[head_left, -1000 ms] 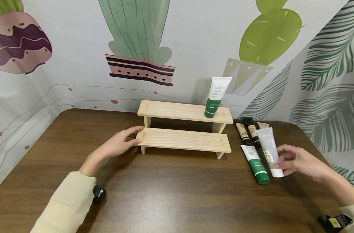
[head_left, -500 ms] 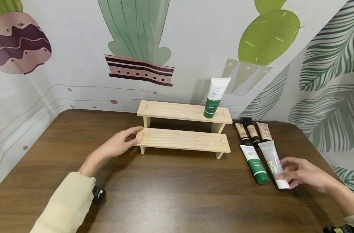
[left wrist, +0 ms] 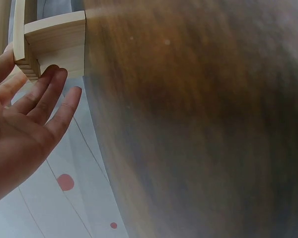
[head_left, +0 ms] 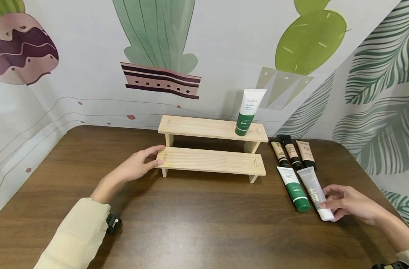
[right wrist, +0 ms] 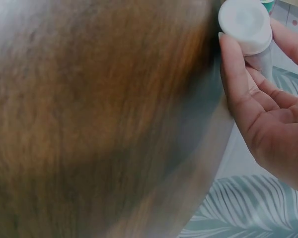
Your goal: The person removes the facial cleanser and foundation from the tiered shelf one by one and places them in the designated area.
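Staged tabletop set, not lived-in room — likely small recording or display corner. Printed fabric backdrop (head_left: 224, 48) hangs behind and wraps both sides: cartoon cacti in pots, palm-leaf pattern at right, folds and creases visible. Dark wood-grain table (head_left: 197, 224) pushed against cloth. Small two-tier pine display shelf (head_left: 212, 149) at centre, one cosmetic tube (head_left: 249, 111) upright on top tier, more tubes (head_left: 293, 157) laid in rows beside it — shop-style arrangement. No walls or other furniture visible beyond cloth.

A green and white tube (head_left: 250, 111) stands on the top step, upper middle of the picture. Another green tube (head_left: 294, 188) lies on the brown tabletop (head_left: 197, 224) at right. Three small tubes (head_left: 293, 153) lie just behind it. Cactus pictures (head_left: 157, 45) cover the wall.
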`<state>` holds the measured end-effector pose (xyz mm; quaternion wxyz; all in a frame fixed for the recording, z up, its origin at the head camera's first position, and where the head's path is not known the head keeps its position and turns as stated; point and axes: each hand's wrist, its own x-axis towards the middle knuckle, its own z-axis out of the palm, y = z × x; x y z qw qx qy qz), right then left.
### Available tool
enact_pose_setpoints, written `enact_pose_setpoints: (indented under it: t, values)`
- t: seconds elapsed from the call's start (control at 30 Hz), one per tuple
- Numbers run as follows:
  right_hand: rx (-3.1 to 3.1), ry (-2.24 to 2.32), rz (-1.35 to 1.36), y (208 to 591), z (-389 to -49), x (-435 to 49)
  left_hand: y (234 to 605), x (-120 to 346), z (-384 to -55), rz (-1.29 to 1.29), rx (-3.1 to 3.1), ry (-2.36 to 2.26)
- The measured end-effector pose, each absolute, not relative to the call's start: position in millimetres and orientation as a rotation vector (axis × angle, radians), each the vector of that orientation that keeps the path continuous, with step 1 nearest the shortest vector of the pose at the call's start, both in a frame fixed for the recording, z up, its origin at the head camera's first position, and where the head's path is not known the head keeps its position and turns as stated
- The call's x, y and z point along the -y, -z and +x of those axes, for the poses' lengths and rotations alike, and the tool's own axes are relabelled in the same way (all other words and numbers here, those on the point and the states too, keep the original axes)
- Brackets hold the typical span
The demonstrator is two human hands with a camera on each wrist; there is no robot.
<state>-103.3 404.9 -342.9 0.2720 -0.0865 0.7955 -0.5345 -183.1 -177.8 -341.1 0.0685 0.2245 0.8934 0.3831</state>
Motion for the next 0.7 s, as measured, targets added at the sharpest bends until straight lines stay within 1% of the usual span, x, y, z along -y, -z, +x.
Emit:
enact_pose_setpoints:
  t: [0.7]
  values:
    - [-2.073,1.507,-0.265,347.6,-103.0,-404.7,339.7,176.7,-182.6,0.649,-2.677,-1.163]
